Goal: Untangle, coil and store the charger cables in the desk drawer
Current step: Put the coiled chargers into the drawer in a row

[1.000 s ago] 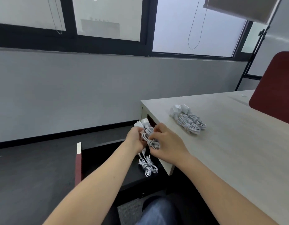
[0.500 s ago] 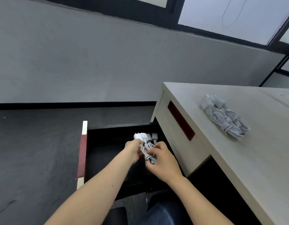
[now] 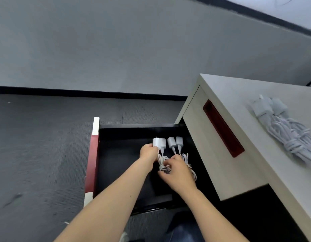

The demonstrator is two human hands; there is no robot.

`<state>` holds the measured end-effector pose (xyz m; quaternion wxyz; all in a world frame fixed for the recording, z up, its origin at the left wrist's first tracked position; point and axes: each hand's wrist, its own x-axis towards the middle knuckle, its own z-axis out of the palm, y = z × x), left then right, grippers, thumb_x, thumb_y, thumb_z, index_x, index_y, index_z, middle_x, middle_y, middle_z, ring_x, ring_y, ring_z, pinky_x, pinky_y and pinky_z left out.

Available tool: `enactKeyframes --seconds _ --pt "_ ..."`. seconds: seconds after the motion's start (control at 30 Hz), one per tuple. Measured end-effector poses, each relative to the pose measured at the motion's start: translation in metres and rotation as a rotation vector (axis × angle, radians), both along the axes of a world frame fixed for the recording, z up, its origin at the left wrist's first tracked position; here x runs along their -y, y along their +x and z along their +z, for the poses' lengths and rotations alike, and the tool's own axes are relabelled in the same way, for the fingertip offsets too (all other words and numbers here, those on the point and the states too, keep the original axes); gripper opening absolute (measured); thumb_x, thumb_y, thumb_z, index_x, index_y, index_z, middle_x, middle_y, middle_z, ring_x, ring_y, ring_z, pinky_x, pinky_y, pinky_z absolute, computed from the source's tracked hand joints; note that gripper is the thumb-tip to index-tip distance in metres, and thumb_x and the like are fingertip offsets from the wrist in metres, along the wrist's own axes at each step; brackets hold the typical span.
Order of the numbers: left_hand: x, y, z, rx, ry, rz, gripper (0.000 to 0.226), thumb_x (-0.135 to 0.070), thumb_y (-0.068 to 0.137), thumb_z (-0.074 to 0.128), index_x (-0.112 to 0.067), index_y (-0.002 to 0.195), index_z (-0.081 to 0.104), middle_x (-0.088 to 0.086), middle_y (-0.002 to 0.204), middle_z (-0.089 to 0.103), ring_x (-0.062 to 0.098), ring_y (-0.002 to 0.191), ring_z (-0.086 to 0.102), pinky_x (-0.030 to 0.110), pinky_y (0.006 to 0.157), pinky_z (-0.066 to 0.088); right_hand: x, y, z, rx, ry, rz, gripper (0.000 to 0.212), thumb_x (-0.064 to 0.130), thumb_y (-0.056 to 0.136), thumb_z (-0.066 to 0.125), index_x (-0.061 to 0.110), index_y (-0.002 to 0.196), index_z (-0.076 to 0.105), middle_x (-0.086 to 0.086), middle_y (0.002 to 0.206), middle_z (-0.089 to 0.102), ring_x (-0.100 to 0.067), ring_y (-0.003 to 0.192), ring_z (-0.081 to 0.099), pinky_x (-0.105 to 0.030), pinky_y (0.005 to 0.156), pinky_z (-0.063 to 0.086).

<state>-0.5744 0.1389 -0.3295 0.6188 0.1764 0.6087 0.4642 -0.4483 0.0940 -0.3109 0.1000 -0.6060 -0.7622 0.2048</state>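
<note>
The black desk drawer (image 3: 119, 154) stands pulled out below the desk. Inside it, my left hand (image 3: 148, 152) grips the white plug end of a coiled charger cable (image 3: 159, 143). My right hand (image 3: 177, 170) holds the wound coil of the same bundle. Right beside it, two more coiled white chargers (image 3: 175, 143) lie in the drawer, their cables partly hidden by my right hand. Another bunch of coiled white chargers (image 3: 287, 130) lies on the desk top at the right.
The light desk (image 3: 256, 95) fills the right side; its closed upper drawer front has a red recessed handle (image 3: 222, 128). The open drawer's front panel (image 3: 91, 159) is red and white, at the left. Dark carpet lies to the left, a grey wall behind.
Both hands have carried the coiled charger from desk height down into the drawer, beside the chargers lying there. The view has tilted downward.
</note>
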Motion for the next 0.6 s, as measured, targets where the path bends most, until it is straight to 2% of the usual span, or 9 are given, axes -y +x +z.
enactKeyframes --seconds 0.1,0.17,0.2,0.23,0.27,0.3,0.4,0.5,0.6 --pt "0.002 -0.004 -0.005 -0.118 0.019 -0.021 0.022 0.003 0.085 0.046 -0.010 0.076 0.062 0.000 0.059 0.045 0.015 0.055 0.037 0.024 0.050 0.030 -0.004 0.000 -0.004 0.035 -0.028 -0.037 0.038 0.043 0.083 0.070 0.020 0.113 0.068 0.010 0.110 0.049 -0.014 0.093 0.060 -0.030 0.080 0.051" --pt "0.004 -0.004 -0.004 -0.149 0.013 -0.031 0.017 -0.005 0.082 0.046 -0.013 0.085 0.062 0.002 0.065 0.047 0.021 0.064 0.042 0.027 0.056 0.033 -0.004 0.000 -0.004 0.065 -0.018 -0.045 0.034 0.045 0.085 0.069 0.021 0.108 0.069 0.008 0.109 0.050 -0.016 0.092 0.060 -0.031 0.076 0.049" --pt "0.003 -0.004 -0.007 -0.158 0.003 -0.035 0.025 -0.009 0.082 0.048 -0.014 0.101 0.064 0.005 0.079 0.058 0.024 0.074 0.052 0.028 0.065 0.043 -0.003 0.000 -0.004 0.084 -0.010 -0.041 0.031 0.046 0.086 0.067 0.021 0.105 0.069 0.007 0.107 0.050 -0.016 0.091 0.059 -0.030 0.074 0.048" --pt "0.001 -0.005 -0.011 -0.166 -0.015 -0.040 0.040 -0.011 0.086 0.050 -0.013 0.124 0.060 0.009 0.100 0.064 0.028 0.090 0.061 0.034 0.081 0.052 -0.002 -0.001 -0.004 0.101 -0.001 -0.037 0.030 0.047 0.086 0.065 0.022 0.102 0.070 0.007 0.105 0.050 -0.016 0.091 0.059 -0.030 0.072 0.047" --pt "0.000 -0.007 -0.015 -0.170 -0.039 -0.040 0.049 -0.011 0.090 0.050 -0.011 0.138 0.049 0.011 0.117 0.063 0.029 0.104 0.062 0.040 0.094 0.052 -0.001 -0.002 -0.004 0.111 0.008 -0.035 0.029 0.048 0.087 0.063 0.023 0.099 0.070 0.008 0.102 0.049 -0.016 0.090 0.058 -0.030 0.070 0.047" --pt "-0.001 -0.009 -0.018 -0.173 -0.044 -0.035 0.054 -0.011 0.092 0.051 -0.012 0.145 0.042 0.011 0.126 0.061 0.029 0.110 0.061 0.043 0.099 0.050 -0.001 -0.003 -0.003 0.113 0.022 -0.038 0.029 0.050 0.088 0.061 0.024 0.097 0.071 0.008 0.100 0.049 -0.015 0.090 0.058 -0.030 0.068 0.046" --pt "0.001 -0.011 -0.014 -0.154 -0.026 -0.017 0.052 -0.009 0.094 0.051 -0.009 0.145 0.039 0.012 0.127 0.061 0.025 0.108 0.061 0.042 0.100 0.050 0.000 -0.002 -0.001 0.110 0.058 -0.057 0.027 0.050 0.087 0.061 0.028 0.101 0.069 0.010 0.104 0.053 -0.013 0.098 0.057 -0.029 0.068 0.045" --pt "0.004 -0.011 -0.008 -0.114 -0.007 -0.022 0.045 -0.002 0.099 0.042 -0.004 0.143 0.042 0.010 0.114 0.063 0.020 0.094 0.060 0.035 0.088 0.051 0.001 -0.001 0.002 0.122 0.076 -0.103 0.026 0.044 0.088 0.063 0.029 0.108 0.068 0.010 0.115 0.056 -0.014 0.109 0.056 -0.028 0.071 0.043" --pt "0.007 -0.012 -0.003 -0.109 0.001 -0.050 0.040 -0.001 0.100 0.038 -0.004 0.138 0.050 0.011 0.113 0.063 0.020 0.096 0.059 0.034 0.088 0.049 0.002 -0.001 0.003 0.125 0.102 -0.117 0.019 0.042 0.090 0.063 0.028 0.102 0.067 0.010 0.111 0.058 -0.012 0.106 0.056 -0.027 0.070 0.042"
